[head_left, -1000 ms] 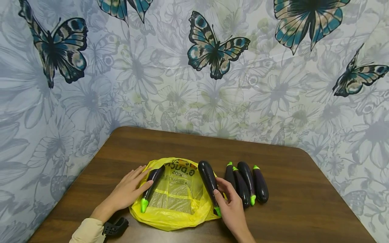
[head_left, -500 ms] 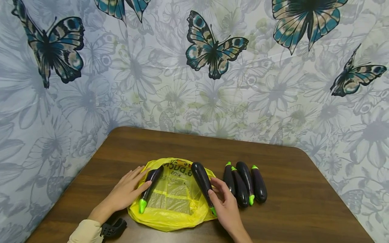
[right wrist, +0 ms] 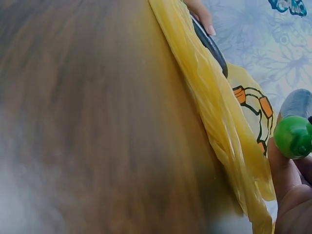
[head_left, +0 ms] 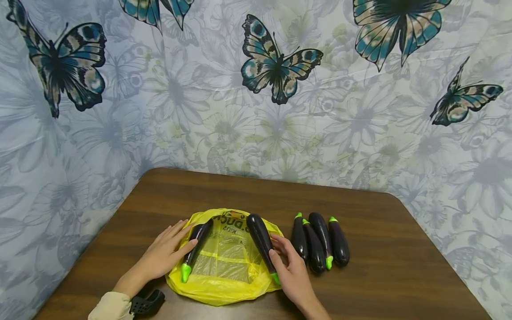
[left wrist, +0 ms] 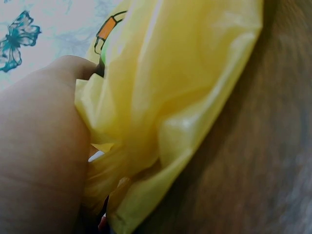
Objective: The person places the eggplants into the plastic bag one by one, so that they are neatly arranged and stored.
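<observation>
**Two hands, one yellow bag, six eggplants**

The yellow plastic bag [head_left: 224, 266] lies flat near the front edge of the table [head_left: 400, 275], left of its middle. Its print faces away from the person, so the letters read upside down in the head view: "KIDS" is legible, with a larger word above it ending in "DUCK"; an orange-and-black drawing shows in the right wrist view.

The left hand [head_left: 164, 253] lies palm down at the bag's left edge, fingers extended and pointing toward the back of the table, its fingertips resting against the left eggplant [head_left: 196, 249]. The fingers are straight, closed round nothing. That eggplant lies on the bag's left side, green cap toward the front edge.

The right hand [head_left: 290, 269] comes in from the front edge and grasps the right eggplant [head_left: 262, 246], thumb on its near side and fingers curled over the far side. This one lies over the bag's right edge, green cap toward the front.

Four more eggplants [head_left: 320, 244] lie side by side on the bare wood just right of the bag, touching one another. That makes six in all, with one bag and two hands.
</observation>
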Tool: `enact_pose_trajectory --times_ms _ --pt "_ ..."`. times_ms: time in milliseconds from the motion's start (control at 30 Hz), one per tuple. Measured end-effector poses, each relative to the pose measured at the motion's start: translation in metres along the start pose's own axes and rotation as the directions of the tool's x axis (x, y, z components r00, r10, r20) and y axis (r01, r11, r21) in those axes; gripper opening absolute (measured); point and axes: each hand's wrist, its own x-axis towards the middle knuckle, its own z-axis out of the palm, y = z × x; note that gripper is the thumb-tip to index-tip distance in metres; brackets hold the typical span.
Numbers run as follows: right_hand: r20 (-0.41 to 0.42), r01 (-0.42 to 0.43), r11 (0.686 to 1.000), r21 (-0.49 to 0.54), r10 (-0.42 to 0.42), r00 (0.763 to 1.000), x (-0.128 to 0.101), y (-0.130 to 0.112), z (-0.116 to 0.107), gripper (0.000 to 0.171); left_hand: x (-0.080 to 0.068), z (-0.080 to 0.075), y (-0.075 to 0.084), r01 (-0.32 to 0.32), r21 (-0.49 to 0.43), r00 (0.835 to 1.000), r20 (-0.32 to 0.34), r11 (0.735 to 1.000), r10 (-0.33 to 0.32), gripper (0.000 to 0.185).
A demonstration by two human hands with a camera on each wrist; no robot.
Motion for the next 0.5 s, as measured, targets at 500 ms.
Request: enact_pose_trajectory --times_ms 500 --pt "0.023 -0.004 1.0 -0.005 0.004 1.0 0.0068 -0.0025 0.0038 0.038 0.0049 -0.0003 0.0002 0.003 0.006 1.0 0.017 1.0 -0.003 0.072"
